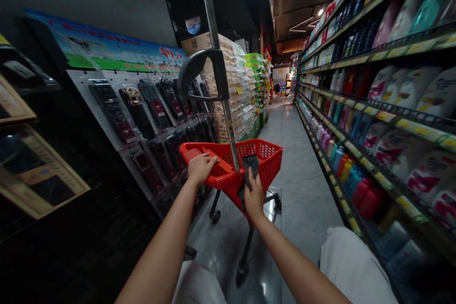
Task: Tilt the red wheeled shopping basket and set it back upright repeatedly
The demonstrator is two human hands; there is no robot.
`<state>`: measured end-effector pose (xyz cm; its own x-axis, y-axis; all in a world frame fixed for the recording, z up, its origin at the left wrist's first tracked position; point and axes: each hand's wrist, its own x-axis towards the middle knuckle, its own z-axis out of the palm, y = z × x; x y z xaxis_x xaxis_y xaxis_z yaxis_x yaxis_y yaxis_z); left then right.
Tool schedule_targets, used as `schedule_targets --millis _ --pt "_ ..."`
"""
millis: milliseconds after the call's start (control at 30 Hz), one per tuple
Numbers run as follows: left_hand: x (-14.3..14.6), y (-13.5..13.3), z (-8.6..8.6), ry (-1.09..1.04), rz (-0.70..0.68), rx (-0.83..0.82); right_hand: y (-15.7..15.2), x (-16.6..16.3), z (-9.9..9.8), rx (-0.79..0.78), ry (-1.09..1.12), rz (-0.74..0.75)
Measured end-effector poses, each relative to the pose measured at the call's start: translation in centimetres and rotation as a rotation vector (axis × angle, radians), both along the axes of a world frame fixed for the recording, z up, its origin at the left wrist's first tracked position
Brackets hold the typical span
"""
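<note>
A red plastic shopping cart (269, 154) on dark wheeled legs stands in front of me, with a tall metal pole (228, 123) rising from it and a dark grey handle (221, 76) on the pole. My left hand (202, 168) rests on the near left rim of the cart, its fingers bent over the edge. In my right hand (255, 195) is a dark grey cloth (251, 165), gripped against the near right side of the basket. Part of the cloth hangs below the fingers.
Shelves (392, 118) of bottles line the right side. On the left hangs a display board (80, 88) of packaged belts, with stacked boxes (228, 71) behind it. A grey tiled aisle (285, 126) runs ahead. My knees (352, 266) show at the bottom.
</note>
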<state>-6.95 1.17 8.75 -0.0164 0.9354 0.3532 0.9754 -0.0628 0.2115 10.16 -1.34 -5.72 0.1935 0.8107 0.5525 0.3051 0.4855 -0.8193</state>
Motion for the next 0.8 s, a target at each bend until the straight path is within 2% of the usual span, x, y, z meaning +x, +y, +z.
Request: schedule_targets --millis 100,167,233,333,400,467,600,800 --pt "1.3 0.3 0.0 0.010 0.051 0.008 -1.0 -1.4 0.9 0.003 0.011 -0.010" --pt "2.2 0.5 0.0 0.013 0.070 0.008 -1.3 -2.0 0.4 0.027 -0.023 0.011" --pt "2.9 0.8 -0.2 0.021 0.065 0.002 -0.7 -1.8 -1.4 0.007 0.033 -0.019" --pt "4.0 1.1 -0.4 0.052 0.042 0.006 1.1 -0.8 -4.8 -0.138 0.180 -0.093" --pt "4.7 1.4 -0.6 0.066 0.047 0.020 2.0 -0.2 -5.5 -0.208 0.200 -0.085" --pt "5.4 1.8 -0.8 0.059 0.079 0.038 2.1 0.2 -4.4 -0.165 0.173 -0.033" --pt "7.1 2.4 -1.1 0.062 0.141 0.050 1.4 0.9 -1.0 0.026 0.124 0.046" --pt "9.8 1.3 -1.1 0.089 0.197 0.054 2.2 4.6 0.2 -0.013 0.164 0.070"
